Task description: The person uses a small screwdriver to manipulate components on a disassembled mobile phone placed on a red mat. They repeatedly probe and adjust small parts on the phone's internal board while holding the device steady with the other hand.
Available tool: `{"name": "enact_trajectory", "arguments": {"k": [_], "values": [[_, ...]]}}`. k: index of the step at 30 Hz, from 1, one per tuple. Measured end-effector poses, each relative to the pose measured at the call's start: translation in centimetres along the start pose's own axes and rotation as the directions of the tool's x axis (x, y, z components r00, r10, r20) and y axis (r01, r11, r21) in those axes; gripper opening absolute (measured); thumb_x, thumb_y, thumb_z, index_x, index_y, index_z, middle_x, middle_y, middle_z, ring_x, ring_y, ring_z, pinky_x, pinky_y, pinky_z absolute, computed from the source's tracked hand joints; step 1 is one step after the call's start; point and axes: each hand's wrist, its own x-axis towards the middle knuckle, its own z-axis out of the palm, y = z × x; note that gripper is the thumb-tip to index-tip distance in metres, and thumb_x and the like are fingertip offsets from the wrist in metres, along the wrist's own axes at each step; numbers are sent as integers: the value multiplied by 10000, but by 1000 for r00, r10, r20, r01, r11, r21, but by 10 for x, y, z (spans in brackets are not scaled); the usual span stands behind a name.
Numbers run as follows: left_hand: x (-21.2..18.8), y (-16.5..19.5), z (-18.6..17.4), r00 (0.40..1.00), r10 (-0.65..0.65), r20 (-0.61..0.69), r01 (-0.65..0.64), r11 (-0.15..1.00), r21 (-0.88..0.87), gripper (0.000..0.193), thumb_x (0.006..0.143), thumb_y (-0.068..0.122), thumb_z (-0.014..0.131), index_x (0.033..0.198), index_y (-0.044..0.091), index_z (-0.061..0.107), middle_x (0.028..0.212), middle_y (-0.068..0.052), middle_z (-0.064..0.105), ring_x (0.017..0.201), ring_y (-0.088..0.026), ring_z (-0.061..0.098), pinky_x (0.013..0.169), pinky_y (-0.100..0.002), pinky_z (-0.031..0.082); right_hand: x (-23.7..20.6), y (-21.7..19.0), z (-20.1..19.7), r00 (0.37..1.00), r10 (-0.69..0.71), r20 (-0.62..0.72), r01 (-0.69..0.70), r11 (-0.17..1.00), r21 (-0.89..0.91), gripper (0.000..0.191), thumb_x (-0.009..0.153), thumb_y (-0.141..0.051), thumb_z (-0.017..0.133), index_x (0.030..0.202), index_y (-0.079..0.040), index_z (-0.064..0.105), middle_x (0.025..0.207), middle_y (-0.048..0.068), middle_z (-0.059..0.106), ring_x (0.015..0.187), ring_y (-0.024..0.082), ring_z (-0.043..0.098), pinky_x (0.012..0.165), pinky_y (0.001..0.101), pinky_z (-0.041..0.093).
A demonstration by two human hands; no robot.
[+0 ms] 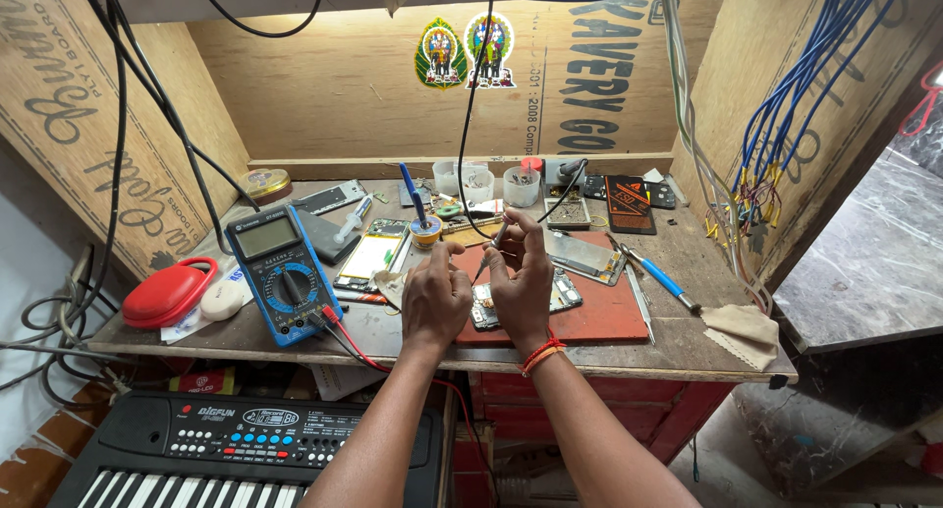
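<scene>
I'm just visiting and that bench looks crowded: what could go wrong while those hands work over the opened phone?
1. The right hand holds a corded pen-like tool close to the left hand; if it is hot, the fingers could get burned.
2. Its black cord hangs over small cups and might tip them.
3. The multimeter leads trail off the bench edge by the left forearm and could snag.
</scene>
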Motion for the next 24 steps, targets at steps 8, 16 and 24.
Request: {"name": "enact_trajectory", "arguments": {"k": [8,16,24], "values": [[1,2,-1,999,-51,14,50,998,45,301,849,74,525,1134,82,620,749,-124,718,804,-306,707,913,-450,482,0,3,1,1000,29,5,-29,1000,-8,513,921,50,670,1381,-94,493,1051,91,715,992,200,766,858,327,653],[1,1,0,999,-51,21,50,998,41,303,845,79,524,1132,85,623,772,-122,721,820,-311,706,907,-451,482,-2,6,2,1000,26,7,-26,1000,0,509,917,56,669,1371,-100,501,1053,93,712,982,201,769,855,330,656],[1,0,1,999,-33,1,33,999,33,301,842,76,527,1127,79,625,770,-132,723,805,-323,707,912,-458,484,-1,1,2,1000,9,13,-9,1000,24,498,912,65,664,1357,-102,515,1036,76,707,981,185,768,861,318,654]]}}
